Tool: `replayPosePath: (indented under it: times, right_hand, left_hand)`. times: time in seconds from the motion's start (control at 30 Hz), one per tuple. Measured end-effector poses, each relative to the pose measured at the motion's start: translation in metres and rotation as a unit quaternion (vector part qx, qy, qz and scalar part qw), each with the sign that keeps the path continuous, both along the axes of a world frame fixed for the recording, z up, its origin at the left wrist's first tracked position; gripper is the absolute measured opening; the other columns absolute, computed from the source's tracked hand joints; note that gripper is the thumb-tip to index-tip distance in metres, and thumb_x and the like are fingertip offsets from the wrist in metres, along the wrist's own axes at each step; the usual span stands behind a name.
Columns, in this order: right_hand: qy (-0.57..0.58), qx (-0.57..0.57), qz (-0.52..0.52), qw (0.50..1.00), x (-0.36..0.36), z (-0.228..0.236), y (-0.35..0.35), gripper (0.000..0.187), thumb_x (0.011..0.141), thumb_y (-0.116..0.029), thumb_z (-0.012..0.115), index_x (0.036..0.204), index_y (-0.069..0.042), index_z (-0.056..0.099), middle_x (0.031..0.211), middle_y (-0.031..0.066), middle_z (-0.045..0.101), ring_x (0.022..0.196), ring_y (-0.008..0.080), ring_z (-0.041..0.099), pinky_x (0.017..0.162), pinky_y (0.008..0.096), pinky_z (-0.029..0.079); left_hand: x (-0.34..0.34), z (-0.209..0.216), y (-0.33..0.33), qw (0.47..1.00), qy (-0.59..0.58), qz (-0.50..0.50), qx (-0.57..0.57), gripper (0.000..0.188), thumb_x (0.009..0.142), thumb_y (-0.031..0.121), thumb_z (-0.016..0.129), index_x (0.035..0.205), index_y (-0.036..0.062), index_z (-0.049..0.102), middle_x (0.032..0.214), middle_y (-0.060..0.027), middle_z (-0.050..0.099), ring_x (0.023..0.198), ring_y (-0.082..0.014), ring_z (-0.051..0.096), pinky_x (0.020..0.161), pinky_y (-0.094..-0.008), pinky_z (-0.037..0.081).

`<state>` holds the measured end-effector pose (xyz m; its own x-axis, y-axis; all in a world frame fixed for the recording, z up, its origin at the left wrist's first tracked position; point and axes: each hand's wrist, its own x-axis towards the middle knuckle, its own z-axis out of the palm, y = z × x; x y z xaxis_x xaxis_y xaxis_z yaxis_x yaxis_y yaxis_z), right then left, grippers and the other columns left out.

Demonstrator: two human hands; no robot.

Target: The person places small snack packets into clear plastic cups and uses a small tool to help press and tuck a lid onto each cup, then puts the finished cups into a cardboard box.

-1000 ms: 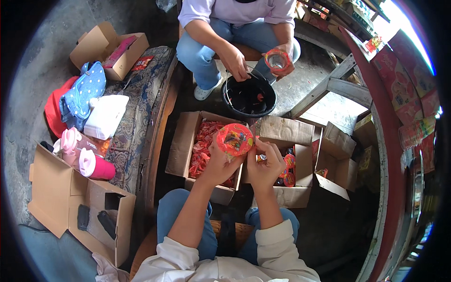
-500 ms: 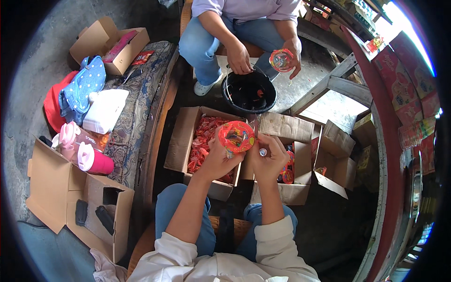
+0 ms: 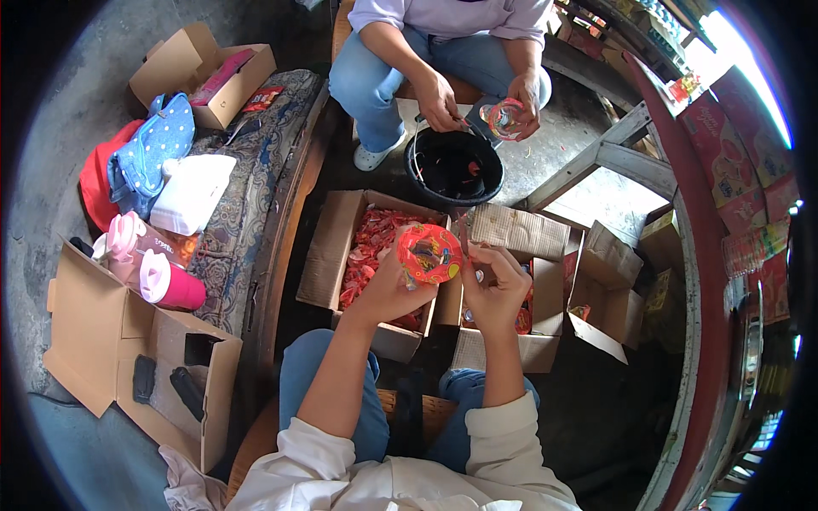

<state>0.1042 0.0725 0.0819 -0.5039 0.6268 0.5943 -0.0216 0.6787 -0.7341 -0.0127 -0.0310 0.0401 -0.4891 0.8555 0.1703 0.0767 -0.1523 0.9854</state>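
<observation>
My left hand (image 3: 385,289) is closed round a plastic cup (image 3: 430,277) whose red, patterned top faces up. The middle of that top looks clear, with printing showing through. Against the cup's right side, my right hand (image 3: 496,289) is closed, its fingers pinching a narrow blade-like tool (image 3: 463,230) that points up along the rim. Exactly what the tool is stays too small to tell. Below both hands, an open carton (image 3: 328,247) is heaped with red plastic scraps (image 3: 375,243). Under my right hand stands another carton (image 3: 545,294) with red-topped cups in it.
Opposite, a person's hand (image 3: 524,102) holds a clear red-printed cup (image 3: 504,119), and their other hand (image 3: 439,102) grips a thin tool over a black bucket (image 3: 456,192). Cartons, pink tumblers (image 3: 175,281) and a blue bag (image 3: 153,162) lie left. A red-edged wooden frame (image 3: 703,281) stands right.
The cup in my left hand has shifted slightly down, and my right fingers have moved a little along its edge. The person opposite has turned their cup and brought a tool to it.
</observation>
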Motion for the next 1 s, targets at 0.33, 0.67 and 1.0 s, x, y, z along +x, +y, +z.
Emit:
replayPosePath:
  times: [0.33, 0.67, 1.0]
  right_hand:
    - [-0.013, -0.003, 0.014, 1.0, 0.002, 0.006, -0.004, 0.019, 0.07, 0.011, 0.066, 0.087, 0.003, 0.065, 0.08, 0.0121, 0.065, 0.071, 0.014, 0.064, 0.062, 0.0238, 0.049]
    - [0.013, 0.003, -0.006, 1.0, -0.002, 0.005, -0.007, 0.02, 0.07, 0.01, 0.066, 0.089, 0.002, 0.066, 0.079, 0.0118, 0.065, 0.068, 0.0142, 0.063, 0.06, 0.0233, 0.048]
    - [0.029, 0.009, -0.067, 0.997, -0.008, -0.006, -0.012, 0.02, 0.069, 0.008, 0.067, 0.089, 0.001, 0.066, 0.075, 0.0115, 0.063, 0.065, 0.0174, 0.063, 0.059, 0.0254, 0.048]
  left_hand:
    - [0.001, 0.011, 0.002, 1.0, 0.01, -0.003, 0.005, 0.046, 0.064, 0.018, 0.076, 0.103, 0.0047, 0.057, 0.103, -0.0091, 0.057, 0.097, -0.0223, 0.057, 0.085, -0.0344, 0.043]
    - [0.003, 0.007, 0.004, 1.0, -0.016, 0.01, 0.019, 0.051, 0.066, 0.011, 0.074, 0.11, 0.0034, 0.051, 0.104, -0.0077, 0.057, 0.098, -0.0192, 0.057, 0.087, -0.0337, 0.044]
    - [0.007, 0.004, 0.013, 0.997, 0.033, 0.061, 0.046, 0.052, 0.07, 0.006, 0.07, 0.117, 0.0025, 0.047, 0.106, -0.0072, 0.055, 0.098, -0.0156, 0.056, 0.086, -0.0301, 0.044]
